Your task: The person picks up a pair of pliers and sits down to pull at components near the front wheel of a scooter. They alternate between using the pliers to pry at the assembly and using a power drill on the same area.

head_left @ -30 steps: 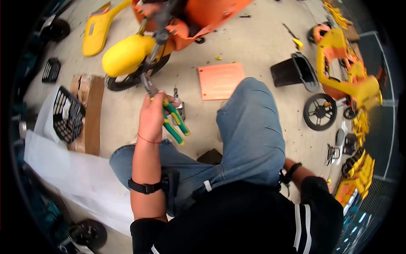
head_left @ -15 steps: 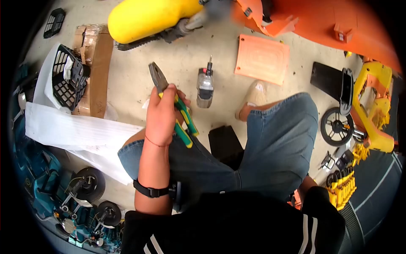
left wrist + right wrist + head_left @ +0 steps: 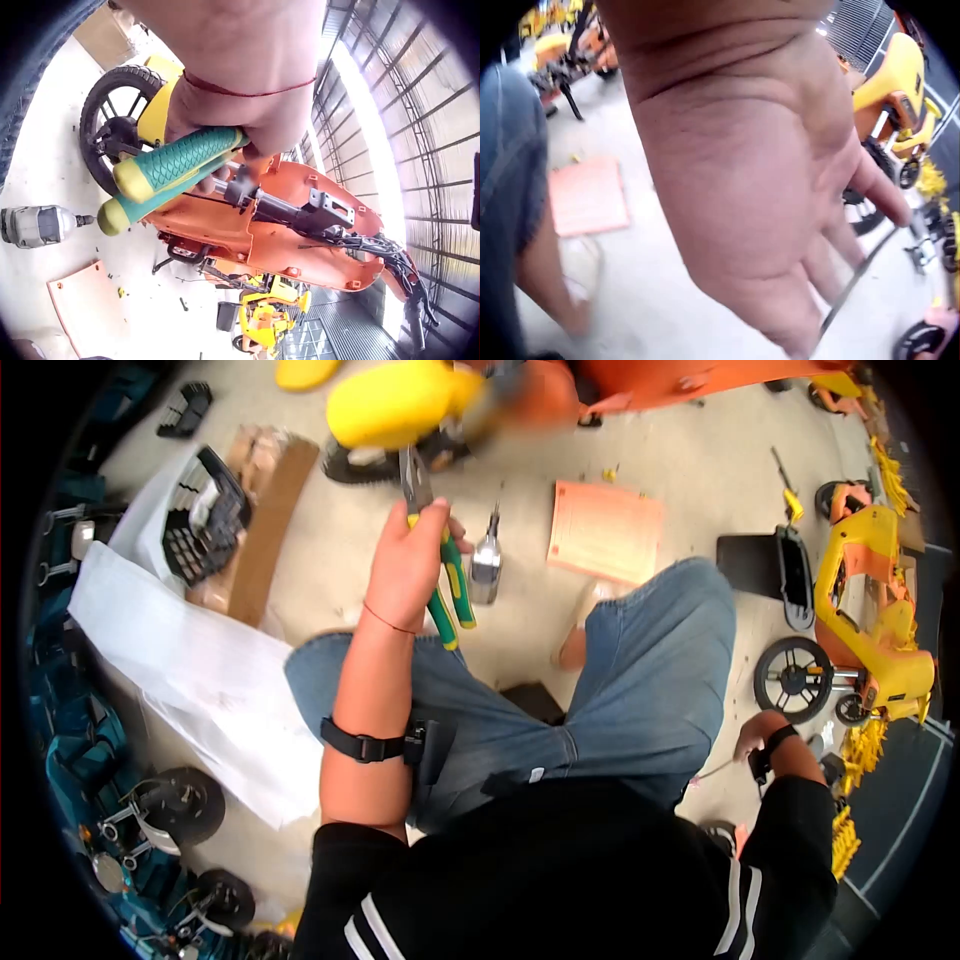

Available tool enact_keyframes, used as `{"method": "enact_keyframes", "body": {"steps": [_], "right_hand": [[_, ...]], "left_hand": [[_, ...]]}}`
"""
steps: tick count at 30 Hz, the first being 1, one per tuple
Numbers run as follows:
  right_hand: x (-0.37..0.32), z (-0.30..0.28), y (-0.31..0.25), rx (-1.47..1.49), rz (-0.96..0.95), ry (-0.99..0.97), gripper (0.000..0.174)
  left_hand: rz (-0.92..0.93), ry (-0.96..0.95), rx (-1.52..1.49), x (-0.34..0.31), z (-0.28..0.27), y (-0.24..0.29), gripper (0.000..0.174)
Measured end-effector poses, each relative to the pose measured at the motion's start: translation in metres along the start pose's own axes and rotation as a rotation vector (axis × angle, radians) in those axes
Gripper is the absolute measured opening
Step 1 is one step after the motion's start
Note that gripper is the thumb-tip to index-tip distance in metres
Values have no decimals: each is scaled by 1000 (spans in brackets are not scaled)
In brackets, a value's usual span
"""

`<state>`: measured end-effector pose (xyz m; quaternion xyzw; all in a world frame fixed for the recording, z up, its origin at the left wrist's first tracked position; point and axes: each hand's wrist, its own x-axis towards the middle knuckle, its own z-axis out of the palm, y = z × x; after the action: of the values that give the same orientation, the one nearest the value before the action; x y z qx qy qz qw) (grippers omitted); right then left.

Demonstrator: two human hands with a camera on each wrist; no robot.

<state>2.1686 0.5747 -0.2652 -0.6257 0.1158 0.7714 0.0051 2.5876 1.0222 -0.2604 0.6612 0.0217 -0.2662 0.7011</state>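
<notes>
My left hand (image 3: 400,575) grips a pair of pliers with green-and-yellow handles (image 3: 441,600). Their metal nose points forward and overlaps the floor beside the yellow mudguard (image 3: 390,405). The left wrist view has the two handles (image 3: 180,161) slightly apart, sticking out of the fist. Out to the right, beyond the knee, my right hand (image 3: 762,734) holds a thin dark strip (image 3: 864,264) at its fingertips. One end of that strip trails toward my leg in the head view. Between the left hand and a flat orange panel (image 3: 607,530) lies a power screwdriver (image 3: 486,568).
An orange scooter body (image 3: 315,217) stands ahead with its front wheel (image 3: 112,124). To the left are a cardboard box (image 3: 270,530), a black crate (image 3: 205,515) and white foam sheeting (image 3: 200,670). A black bin (image 3: 750,565) and a yellow scooter frame (image 3: 860,590) are at the right.
The head view has swung about. My right hand, hidden behind the thigh half a second ago, is now out at the right with the strip. The left hand keeps hold of the pliers.
</notes>
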Motion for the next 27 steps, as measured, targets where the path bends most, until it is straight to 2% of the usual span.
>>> {"method": "enact_keyframes", "body": {"steps": [2,3,5,6,7,8,9,11,13,15,17,18,20,23,24,26,27], "right_hand": [[-35,-40,-2,101,32,217,83],[-55,-59,-5,261,10,404,77],[-105,-98,-26,129,67,728,54],[-137,-113,-45,-18,76,986,43],[-179,-129,-77,-79,121,1134,39],[-194,-143,-91,-72,12,1350,39],[-222,-153,-119,2,-139,1553,37],[-259,-167,-174,189,-492,1757,38],[-265,-179,-224,442,-800,1606,40],[-243,-191,-260,271,-803,1508,48],[-220,-215,-275,204,-891,1318,61],[-221,-224,-281,349,-937,1244,66],[-220,-239,-289,640,-1027,1065,74],[-186,-260,-291,463,-1015,1144,80],[-180,-262,-289,421,-1084,1042,93],[-164,-269,-286,459,-1112,668,101],[-151,-271,-288,416,-1184,734,101]], "left_hand": [[-45,78,-120,-2,1,-1,22],[-64,87,-145,-5,0,1,21],[-86,104,-334,-14,4,2,24],[-102,114,-433,-18,6,0,26],[-90,107,-513,-19,7,-8,27],[-15,63,-544,-20,7,-21,26],[-38,104,-598,-23,12,-29,25],[-106,124,-665,-33,17,-33,23],[-219,102,-696,-47,18,-29,20],[-151,100,-762,-70,22,-30,17],[-14,139,-867,-102,40,-23,15],[41,180,-858,-115,49,-29,16],[-8,189,-827,-131,58,-26,17],[-36,176,-649,-112,53,-25,22],[-1,135,-592,-98,45,-30,33],[87,199,-428,-80,45,-25,32],[40,183,-359,-73,48,-15,33]]}}
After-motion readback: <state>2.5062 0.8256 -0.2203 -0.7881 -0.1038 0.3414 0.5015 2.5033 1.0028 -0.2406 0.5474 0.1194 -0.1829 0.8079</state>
